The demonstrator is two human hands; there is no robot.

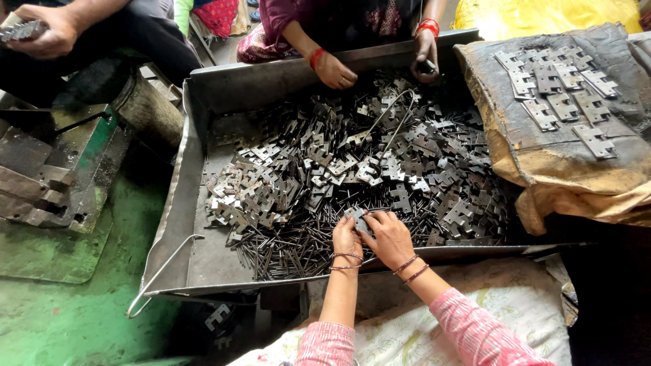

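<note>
Hinge leaf (357,217) pinched by both hands above tray (203,257) of hinge leaves (352,163).

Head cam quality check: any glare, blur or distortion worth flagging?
Head view: soft daylight, no hard shadows; dull glints on the hinge plates in the metal tray; wide-angle bending at the edges; both hands, left hand and right hand, sharp; bottom right corner underexposed.

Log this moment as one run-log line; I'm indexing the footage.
left hand: on hinge leaf | right hand: same hinge leaf | metal tray: hinge leaves, pins | co-worker's hands: far edge
</note>
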